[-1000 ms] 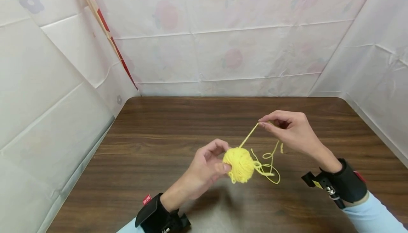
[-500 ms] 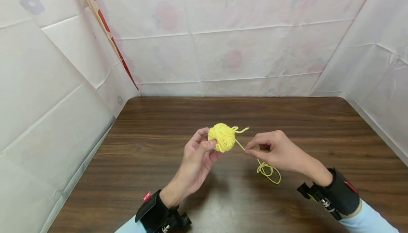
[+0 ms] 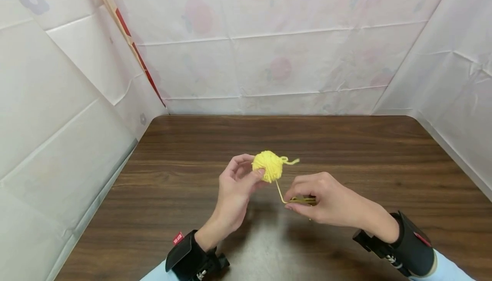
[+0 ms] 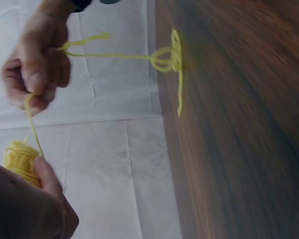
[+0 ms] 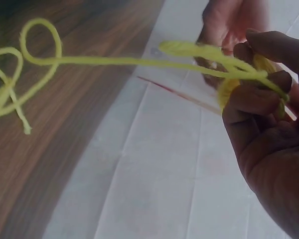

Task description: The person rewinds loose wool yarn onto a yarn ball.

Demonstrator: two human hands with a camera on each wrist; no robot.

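Yellow wool is wound into a small soft ball of yarn (image 3: 268, 165), held up in the air over the dark brown wooden table (image 3: 346, 144). The left hand (image 3: 236, 187) has its thumb and fingertips curled round the ball and pinches it from the side. A short bit of yarn sticks out on the ball's right.

One loose yellow strand (image 3: 279, 190) runs down from the ball to the right hand (image 3: 326, 202). The right hand is just beside and a little lower than the ball. Its thumb and fingers are closed on the strand and pinch it tight. In the right wrist view the strand goes past the fingers and ends in a loose tangle of loops (image 5: 12, 84) hanging near the table top. The left wrist view shows the same loops (image 4: 169, 59) close by the table's edge.

The ball looks very light and squashy, so a soft pinch should be enough. Squeezing too hard could push the wraps out of shape. The strand is thin, floppy and a bit fuzzy, so it should not slip much. It is best held close to the ball, where it can be kept pulled straight. The hanging loops could knot up easily.

White plastic sheets with faint pink flowers (image 3: 280, 69) stand round the table.
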